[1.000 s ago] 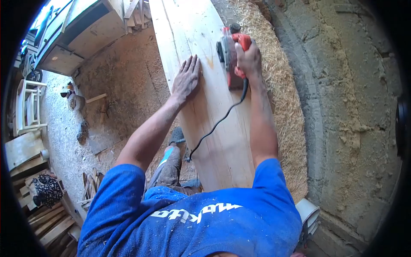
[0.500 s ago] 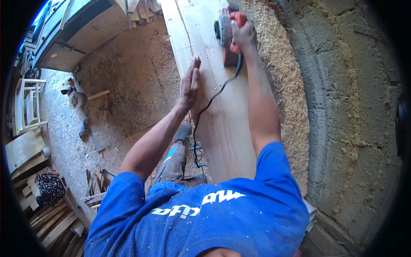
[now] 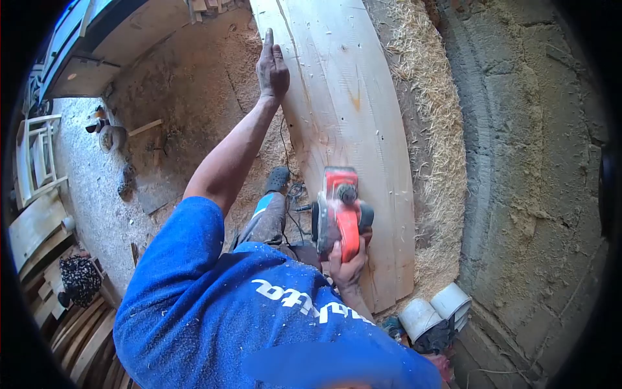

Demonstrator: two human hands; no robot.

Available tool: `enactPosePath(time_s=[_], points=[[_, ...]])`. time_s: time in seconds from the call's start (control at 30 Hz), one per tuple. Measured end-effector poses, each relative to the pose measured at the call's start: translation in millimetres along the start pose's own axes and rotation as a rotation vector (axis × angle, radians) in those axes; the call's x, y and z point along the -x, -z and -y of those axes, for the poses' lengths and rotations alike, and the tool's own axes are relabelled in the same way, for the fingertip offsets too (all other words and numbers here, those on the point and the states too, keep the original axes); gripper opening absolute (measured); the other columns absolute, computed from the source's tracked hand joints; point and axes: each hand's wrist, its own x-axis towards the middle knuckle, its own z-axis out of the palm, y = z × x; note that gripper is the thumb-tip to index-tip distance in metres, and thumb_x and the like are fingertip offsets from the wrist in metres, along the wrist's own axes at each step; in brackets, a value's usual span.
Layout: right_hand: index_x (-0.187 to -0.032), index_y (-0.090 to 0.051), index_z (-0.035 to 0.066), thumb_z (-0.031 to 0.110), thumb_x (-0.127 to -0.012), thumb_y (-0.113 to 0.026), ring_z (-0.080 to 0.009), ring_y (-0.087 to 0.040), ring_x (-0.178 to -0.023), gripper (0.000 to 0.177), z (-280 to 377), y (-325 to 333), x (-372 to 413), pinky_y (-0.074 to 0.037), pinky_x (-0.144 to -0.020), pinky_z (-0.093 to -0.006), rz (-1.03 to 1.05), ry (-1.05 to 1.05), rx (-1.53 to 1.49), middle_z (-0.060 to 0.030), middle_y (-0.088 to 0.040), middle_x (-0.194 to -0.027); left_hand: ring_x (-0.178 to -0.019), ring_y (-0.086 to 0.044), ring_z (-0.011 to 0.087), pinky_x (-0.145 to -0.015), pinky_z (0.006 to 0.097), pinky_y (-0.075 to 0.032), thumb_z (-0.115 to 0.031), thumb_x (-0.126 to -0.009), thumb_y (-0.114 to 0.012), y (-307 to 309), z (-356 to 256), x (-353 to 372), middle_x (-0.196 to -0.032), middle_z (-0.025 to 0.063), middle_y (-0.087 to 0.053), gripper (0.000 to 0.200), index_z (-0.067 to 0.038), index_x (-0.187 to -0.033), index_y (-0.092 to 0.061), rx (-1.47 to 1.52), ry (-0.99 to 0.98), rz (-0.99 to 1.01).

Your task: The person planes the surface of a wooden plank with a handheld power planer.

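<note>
Planer (image 3: pixel 346 223), red and boxy, clasped in the right grip (image 3: pixel 348 264), meets pale, grained board (image 3: pixel 363 110).

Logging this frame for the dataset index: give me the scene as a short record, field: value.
right hand: fingers wrapped around the rear handle of the red and black power planer, at the slab's near end
left hand: open, fingers extended, at the slab's far left edge; contact unclear
tool: red and black power planer, over the slab
workpiece: long pale wooden slab
debris: curly straw-coloured shavings, right of slab
containers: white cylindrical buckets, near right
</note>
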Motion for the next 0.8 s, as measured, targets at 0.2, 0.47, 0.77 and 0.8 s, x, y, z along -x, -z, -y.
enactPosePath(time_s=[0.2, 0.47, 0.77, 0.8], points=[[-0.124, -0.057, -0.003, 0.021, -0.094, -0.066, -0.0453, -0.069, -0.090, 0.039, 80.6, -45.5, -157.8, -0.053, -0.080, -0.0510, -0.023, 0.229, -0.088, -0.0260, -0.068, -0.098, -0.148, -0.042, 0.0307, -0.122, 0.0375, -0.032, -0.024, -0.111, -0.038, 4.3, -3.2, -0.8, -0.153, 0.0237, -0.050, 0.050, 0.006, -0.151, -0.044, 0.252, 0.031, -0.076], [-0.113, -0.068, -0.001, 0.028, -0.090, -0.067, -0.0422, -0.072, -0.087, 0.037, 169.3, -120.0, -364.5, -0.056, -0.078, -0.0504, -0.126, 0.499, -0.106, -0.0246, -0.073, -0.093, -0.147, -0.043, 0.0294, -0.121, 0.0376, -0.033, -0.020, -0.112, -0.035, 6.2, -6.2, -1.7, -0.155, 0.0224, -0.048, 0.048, 0.006, -0.152, -0.043, 0.351, 0.050, -0.075], [-0.111, -0.070, 0.004, 0.034, -0.090, -0.069, -0.0274, -0.070, -0.061, 0.036, 221.7, -122.3, -453.6, -0.058, -0.059, -0.0423, 0.186, 0.206, -0.209, -0.0161, -0.070, -0.076, -0.145, -0.045, 0.0289, -0.121, 0.0367, -0.034, -0.020, -0.112, -0.035, 14.4, -2.5, -1.6, -0.156, 0.0232, -0.046, 0.050, 0.008, -0.152, -0.040, 0.388, 0.144, -0.078], [-0.108, -0.070, 0.004, 0.028, -0.092, -0.069, -0.0175, -0.062, -0.049, 0.030, 162.5, -147.0, -487.6, -0.052, -0.045, -0.0360, -0.127, 0.513, 0.045, -0.0094, -0.064, -0.067, -0.145, -0.046, 0.0288, -0.122, 0.0366, -0.034, -0.021, -0.112, -0.036, 16.5, -4.5, -1.4, -0.156, 0.0235, -0.046, 0.051, 0.009, -0.153, -0.039, 0.399, 0.169, -0.068]])
